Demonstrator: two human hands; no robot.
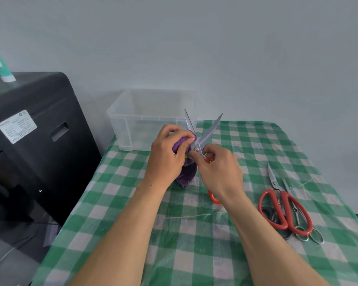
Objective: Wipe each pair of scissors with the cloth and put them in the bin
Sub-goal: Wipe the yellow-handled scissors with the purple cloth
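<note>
— What are your hands doing?
— My left hand [166,153] is pinching the purple cloth [186,176] round one blade of the open scissors [210,130]. My right hand [219,170] is gripping them near the pivot, above the table.
— And the bin [122,129]?
— It is sitting just behind the blades.

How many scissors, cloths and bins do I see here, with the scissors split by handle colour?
Red-handled scissors: 2, the held pair and the pile's top pair
Black-handled scissors: 1
Metal-handled scissors: 1
Purple cloth: 1
Clear bin: 1
Total: 6, as far as the overlapping pile shows
</note>
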